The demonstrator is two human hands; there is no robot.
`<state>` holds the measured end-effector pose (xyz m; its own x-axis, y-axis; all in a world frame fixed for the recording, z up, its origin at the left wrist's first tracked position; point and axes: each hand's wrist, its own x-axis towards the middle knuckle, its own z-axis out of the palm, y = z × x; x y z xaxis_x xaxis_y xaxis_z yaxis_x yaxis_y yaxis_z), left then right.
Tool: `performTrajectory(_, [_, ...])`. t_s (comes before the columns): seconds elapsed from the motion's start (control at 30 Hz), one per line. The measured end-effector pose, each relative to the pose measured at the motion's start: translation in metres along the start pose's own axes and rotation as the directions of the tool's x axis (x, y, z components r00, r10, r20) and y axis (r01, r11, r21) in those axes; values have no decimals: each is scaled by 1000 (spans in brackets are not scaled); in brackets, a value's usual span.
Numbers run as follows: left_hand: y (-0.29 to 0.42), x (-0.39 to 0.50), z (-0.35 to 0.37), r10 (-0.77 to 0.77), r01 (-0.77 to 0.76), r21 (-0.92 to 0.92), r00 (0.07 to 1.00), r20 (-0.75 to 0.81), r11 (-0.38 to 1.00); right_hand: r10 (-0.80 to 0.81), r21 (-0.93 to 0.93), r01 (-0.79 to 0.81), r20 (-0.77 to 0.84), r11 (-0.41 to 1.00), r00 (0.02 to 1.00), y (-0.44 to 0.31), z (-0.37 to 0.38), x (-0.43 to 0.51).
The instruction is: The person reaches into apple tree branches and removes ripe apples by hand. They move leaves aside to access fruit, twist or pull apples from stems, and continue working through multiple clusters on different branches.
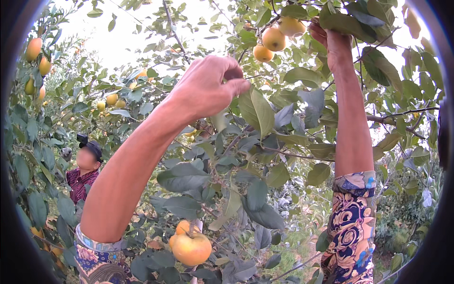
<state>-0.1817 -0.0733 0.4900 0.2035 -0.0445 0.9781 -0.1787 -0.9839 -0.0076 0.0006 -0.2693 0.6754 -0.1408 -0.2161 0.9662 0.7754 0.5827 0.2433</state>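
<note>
My left hand (212, 85) is raised in the middle of the head view, thumb and fingers curled towards each other. Its thumb tip meets the edge of a large green leaf (261, 112); whether anything is pinched there is unclear. A blurred pale leaf (220, 121) hangs in the air just below this hand. My right hand (331, 41) reaches high into the foliage at upper right. Broad leaves (349, 26) cover part of its fingers, so its grip is hidden. Left of it hangs a cluster of yellow apples (273, 39) on a branch.
Yellow-red apples (192, 249) hang low in front of me, and several more fruits (33, 49) at far left. A bare branch (400, 119) crosses at right beyond my forearm. Among the trees at left stands another person (82, 177) in a dark cap.
</note>
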Motion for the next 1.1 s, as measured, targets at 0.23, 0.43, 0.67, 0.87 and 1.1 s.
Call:
performTrajectory(0.23, [46,125,43,615,-478,453,756,-224,752,-57,-25,57,5,998,998,23,-28,17])
performTrajectory(0.43, [56,210,48,630,-493,531,770,-102,689,14,-39,-10,118,999,993,42,-43,8])
performTrajectory(0.67, [33,195,59,739,-494,592,610,-285,636,39,-66,-26,204,997,978,38,-43,-6])
performTrajectory(0.87, [14,198,58,401,-284,327,833,-381,901,31,-78,-17,186,997,982,38,-42,4])
performTrajectory(1.1, [-9,175,43,306,-275,138,884,-352,952,38,-79,-24,185,997,982,35,-42,3])
